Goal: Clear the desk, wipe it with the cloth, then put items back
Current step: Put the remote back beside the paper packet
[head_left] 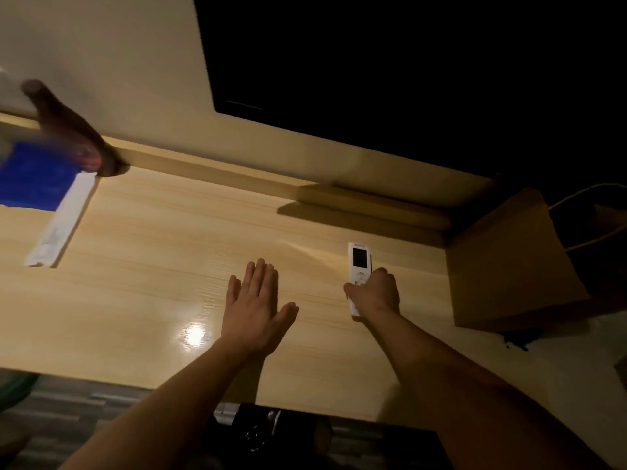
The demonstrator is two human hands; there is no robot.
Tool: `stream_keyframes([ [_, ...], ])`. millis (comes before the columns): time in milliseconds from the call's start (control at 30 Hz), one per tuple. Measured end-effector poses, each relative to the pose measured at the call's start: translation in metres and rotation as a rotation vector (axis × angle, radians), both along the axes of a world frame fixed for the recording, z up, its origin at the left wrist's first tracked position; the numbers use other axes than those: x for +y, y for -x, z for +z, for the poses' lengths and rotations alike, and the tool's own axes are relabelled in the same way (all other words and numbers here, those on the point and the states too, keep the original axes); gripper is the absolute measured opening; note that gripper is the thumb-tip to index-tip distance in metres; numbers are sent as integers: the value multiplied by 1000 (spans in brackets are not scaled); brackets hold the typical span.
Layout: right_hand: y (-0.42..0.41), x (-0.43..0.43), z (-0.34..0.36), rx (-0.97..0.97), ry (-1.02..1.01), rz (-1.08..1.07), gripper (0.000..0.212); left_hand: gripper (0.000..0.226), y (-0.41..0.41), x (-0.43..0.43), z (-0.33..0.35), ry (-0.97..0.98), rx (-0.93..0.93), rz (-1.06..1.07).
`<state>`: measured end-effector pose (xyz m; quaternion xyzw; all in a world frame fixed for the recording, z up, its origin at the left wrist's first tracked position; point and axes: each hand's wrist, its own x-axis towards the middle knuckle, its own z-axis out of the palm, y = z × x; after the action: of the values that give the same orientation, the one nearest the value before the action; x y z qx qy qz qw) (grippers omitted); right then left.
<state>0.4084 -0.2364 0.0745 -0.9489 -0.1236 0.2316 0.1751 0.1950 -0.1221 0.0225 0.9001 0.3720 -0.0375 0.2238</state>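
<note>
Over pale wooden counter (163, 232), left hand (254, 308) flat, grip wide open; right hand (375, 291) curled round slim white remote (359, 261).

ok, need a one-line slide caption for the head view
Head view: right hand grips the white remote on the wooden desk; left hand open beside it; paper bag at right.

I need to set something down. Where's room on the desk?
The desk is bare between the white box and the left hand, and behind that hand to the back ledge. Crowded on the right: the right hand grips the remote beside the paper bag.
</note>
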Motion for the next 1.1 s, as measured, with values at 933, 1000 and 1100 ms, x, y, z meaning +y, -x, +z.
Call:
stream_keyframes([
  [933,255,363,-5,274,-187,327,59,115,217,135,-32,-70,226,913],
  [1000,267,381,-8,293,-202,304,59,114,216,136,-33,-77,222,911],
  [1100,281,404,-14,334,-213,263,59,114,217,136,-35,-87,210,918],
])
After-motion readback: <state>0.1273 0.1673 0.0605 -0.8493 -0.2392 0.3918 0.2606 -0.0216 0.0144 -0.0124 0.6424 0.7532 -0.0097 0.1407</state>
